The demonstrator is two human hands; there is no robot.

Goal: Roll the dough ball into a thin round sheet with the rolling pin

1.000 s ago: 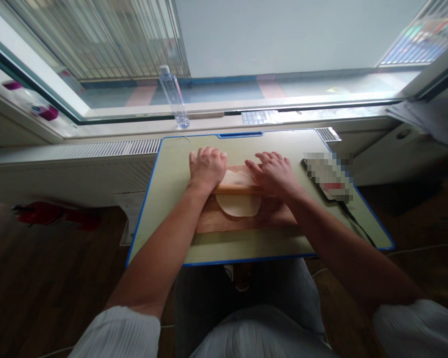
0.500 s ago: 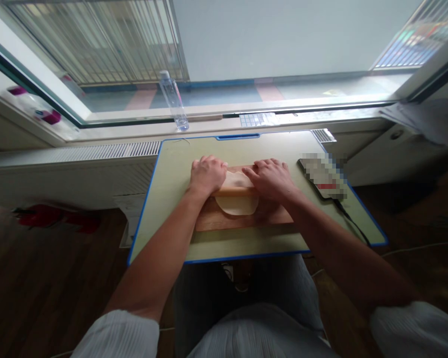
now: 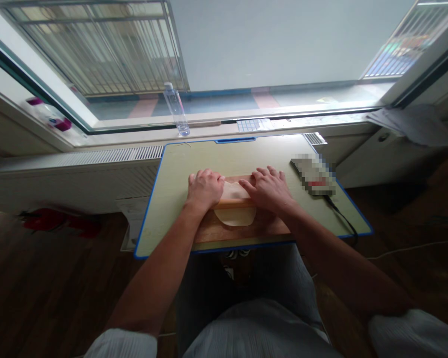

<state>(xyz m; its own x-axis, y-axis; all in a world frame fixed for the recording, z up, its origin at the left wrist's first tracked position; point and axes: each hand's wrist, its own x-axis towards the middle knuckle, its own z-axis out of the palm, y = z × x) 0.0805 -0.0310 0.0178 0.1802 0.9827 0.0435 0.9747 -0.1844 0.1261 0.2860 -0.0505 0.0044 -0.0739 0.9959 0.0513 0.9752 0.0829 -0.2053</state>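
Note:
A wooden rolling pin (image 3: 234,203) lies crosswise over a thin, pale sheet of dough (image 3: 235,217). The dough rests on a brown wooden board (image 3: 224,233), showing on both sides of the pin. My left hand (image 3: 204,189) is closed over the pin's left end, fingers curled together. Over its right end sits my right hand (image 3: 272,188), gripping more loosely, with the thumb pointing inward and the fingers slightly apart. Both hands hide the ends of the pin.
Under the board is a pale table (image 3: 171,194) with a blue rim. A phone (image 3: 313,175), blurred out, lies on its right side with a black cable (image 3: 339,214). A clear bottle (image 3: 177,110) stands on the windowsill, and papers (image 3: 414,124) lie at the right.
The view has tilted, so the table and window sit lower in the picture. My right hand's fingers look a little more spread; both hands stay on the rolling pin.

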